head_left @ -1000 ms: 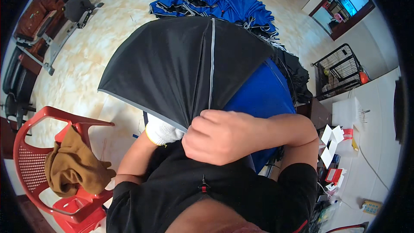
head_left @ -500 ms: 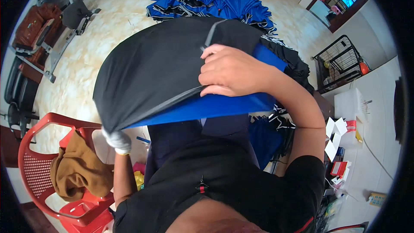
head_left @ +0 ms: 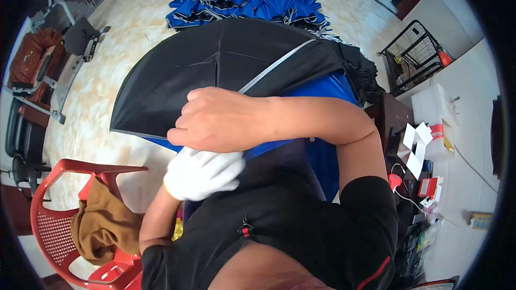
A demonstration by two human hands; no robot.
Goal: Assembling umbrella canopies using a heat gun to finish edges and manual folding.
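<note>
A large half-round sheet that looks like an umbrella canopy [head_left: 161,86], black on top and blue beneath, spreads over my lap. Grey-white trim runs along its folded edge. My right hand [head_left: 215,120], bare, reaches across to the left with its fingers curled over the canopy's near edge. Just below it is my left hand [head_left: 204,174] in a white glove, its fingers loosely apart and somewhat blurred. The gloved palm is hidden, and I see nothing held there. The canopy's left corner lies free of both hands.
Blue canopies with pale trim [head_left: 247,0] are heaped on the floor ahead, and black ones [head_left: 357,70] at the right. A red plastic chair [head_left: 54,220] bearing a brown cloth [head_left: 105,223] stands left. On the right are an opened white box [head_left: 414,150] and a black wire cage [head_left: 416,56].
My left hand has left the canopy's left corner and come in toward my middle. My right hand has moved left and nearer along the edge. The canopy's top now lies flatter.
</note>
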